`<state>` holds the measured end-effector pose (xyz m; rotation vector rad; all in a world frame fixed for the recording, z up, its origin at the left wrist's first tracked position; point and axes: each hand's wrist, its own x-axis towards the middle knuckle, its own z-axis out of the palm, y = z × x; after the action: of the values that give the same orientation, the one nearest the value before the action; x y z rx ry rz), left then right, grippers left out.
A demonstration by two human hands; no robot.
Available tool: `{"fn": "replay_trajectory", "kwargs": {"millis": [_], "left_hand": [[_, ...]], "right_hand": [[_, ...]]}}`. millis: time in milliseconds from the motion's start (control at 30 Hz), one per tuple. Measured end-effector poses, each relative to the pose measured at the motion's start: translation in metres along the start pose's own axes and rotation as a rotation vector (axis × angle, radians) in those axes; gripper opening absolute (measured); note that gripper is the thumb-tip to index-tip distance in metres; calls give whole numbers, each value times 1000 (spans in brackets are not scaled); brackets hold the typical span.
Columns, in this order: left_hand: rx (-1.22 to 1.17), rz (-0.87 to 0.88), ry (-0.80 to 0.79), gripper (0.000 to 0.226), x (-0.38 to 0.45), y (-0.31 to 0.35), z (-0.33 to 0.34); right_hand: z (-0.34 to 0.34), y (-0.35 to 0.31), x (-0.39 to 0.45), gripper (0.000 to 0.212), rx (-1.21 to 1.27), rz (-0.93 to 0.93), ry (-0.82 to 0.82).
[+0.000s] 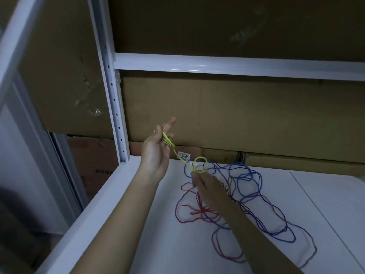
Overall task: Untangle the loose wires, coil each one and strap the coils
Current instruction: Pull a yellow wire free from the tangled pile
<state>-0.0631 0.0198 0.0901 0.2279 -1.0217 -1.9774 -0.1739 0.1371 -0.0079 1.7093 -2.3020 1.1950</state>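
Brown cardboard boxes [237, 115] are filling the white rack [110, 80] behind its upright and crossbar, dim and blurred; their contents are hidden. Below them the white shelf [177, 244] is carrying a loose tangle: the blue wire [248, 180] and the red wire [183, 210] are crossing each other, and my right forearm is covering part of the snarl. My left hand [156, 153] is raised above the shelf, thumb and curled fingers pinching several turns of the yellow wire [200, 165], index finger sticking out. My right hand [205, 186] is pinching the same wire's loop lower down; its fingertips are hard to make out. A small white label [184, 155] reading 3055 is hanging between my hands.
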Motion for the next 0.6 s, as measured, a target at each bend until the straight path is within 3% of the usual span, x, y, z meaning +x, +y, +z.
{"fn": "replay_trajectory", "kwargs": {"millis": [100,167,267,367,433,500,600], "left_hand": [[375,106,121,39,9,-13,-3],[621,169,120,37,12,-21,-8],[1134,285,-30,23,13,-35,-26],[1555,205,-248,23,8,-46,-45],[1609,138,-318,26,4,-48,-51],[1507,62,-375,38,-1,-48,-49],[1431,-22,-441,62,-5,-45,-44]], "right_hand": [[3,-2,-9,39,181,-18,-144],[1,-5,-13,42,301,-50,-190],[-11,-10,-12,42,498,-25,-161],[-29,-11,-7,47,732,24,-14],[-42,-5,-1,49,842,116,129],[-49,4,7,44,861,218,267],[-54,17,15,40,633,247,380]]}}
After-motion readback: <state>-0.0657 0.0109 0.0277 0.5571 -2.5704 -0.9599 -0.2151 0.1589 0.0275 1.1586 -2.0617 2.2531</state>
